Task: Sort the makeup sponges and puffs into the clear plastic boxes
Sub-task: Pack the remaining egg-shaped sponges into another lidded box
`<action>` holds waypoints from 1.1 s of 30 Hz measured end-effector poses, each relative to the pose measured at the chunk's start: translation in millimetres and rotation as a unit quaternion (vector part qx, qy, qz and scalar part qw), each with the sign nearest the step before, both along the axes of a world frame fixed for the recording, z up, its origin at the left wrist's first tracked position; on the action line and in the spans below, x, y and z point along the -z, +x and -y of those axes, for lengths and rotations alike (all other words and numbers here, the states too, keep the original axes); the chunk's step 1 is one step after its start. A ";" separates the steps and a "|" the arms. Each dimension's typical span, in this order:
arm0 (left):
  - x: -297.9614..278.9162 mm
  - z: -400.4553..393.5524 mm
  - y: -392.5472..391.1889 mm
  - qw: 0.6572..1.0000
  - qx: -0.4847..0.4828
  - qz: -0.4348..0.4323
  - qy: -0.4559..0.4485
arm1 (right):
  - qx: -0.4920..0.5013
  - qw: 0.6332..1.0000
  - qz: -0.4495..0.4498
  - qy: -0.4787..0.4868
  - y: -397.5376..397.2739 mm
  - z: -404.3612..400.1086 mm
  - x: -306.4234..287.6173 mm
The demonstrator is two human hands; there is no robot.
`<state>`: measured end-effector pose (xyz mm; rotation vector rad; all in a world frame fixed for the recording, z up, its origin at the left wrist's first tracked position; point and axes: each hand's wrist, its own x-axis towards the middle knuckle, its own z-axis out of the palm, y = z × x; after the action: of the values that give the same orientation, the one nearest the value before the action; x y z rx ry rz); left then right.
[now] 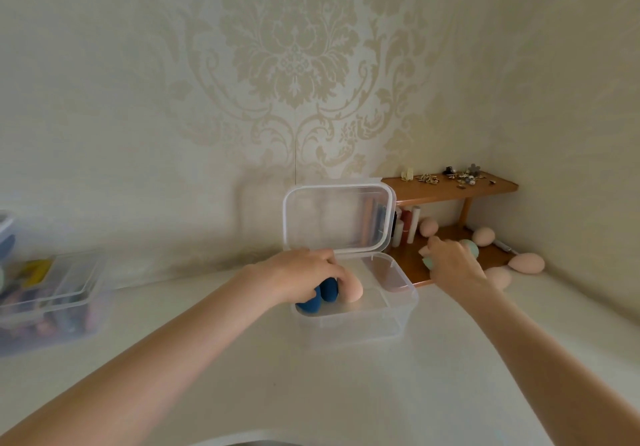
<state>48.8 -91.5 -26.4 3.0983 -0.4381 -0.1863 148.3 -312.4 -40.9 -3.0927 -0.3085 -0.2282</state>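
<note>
A clear plastic box (394, 321) stands open in the middle of the white table, its lid (337, 218) tipped up behind it. My left hand (304, 275) reaches into the box, fingers curled over two dark blue sponges (320, 293) and a pink sponge (353, 289). My right hand (450, 262) is over the lower wooden shelf (412, 262) to the right, gripping mint green sponges (471, 248). Several pink sponges (526, 262) lie loose on the shelf and on the table near the corner.
A small two-level wooden shelf (450, 187) stands in the right corner with hair clips on top and bottles (408, 225) below. A pen (502, 246) lies beside it. A second clear lidded box (55, 301) holding assorted items sits at the far left.
</note>
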 end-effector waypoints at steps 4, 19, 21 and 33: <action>0.1 1.4 -3.3 1.000 0.010 0.012 -0.007 | -0.004 0.999 0.032 0.036 -2.0 10.9 13.1; -3.0 6.5 1.0 0.999 0.028 -0.017 0.010 | -0.165 0.984 -0.039 0.055 -61.2 -50.4 -19.7; -7.5 11.6 -5.4 0.989 0.126 0.040 0.065 | -0.142 0.988 -0.036 0.050 -63.7 -56.9 -12.7; 5.2 26.3 12.7 0.993 0.006 -0.011 0.114 | -0.126 0.990 -0.067 0.008 -53.2 -52.0 -15.0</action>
<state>61.4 -117.8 -31.7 3.3133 -0.4651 -0.2913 95.1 -260.4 -25.9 -2.9939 -0.6794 -0.0157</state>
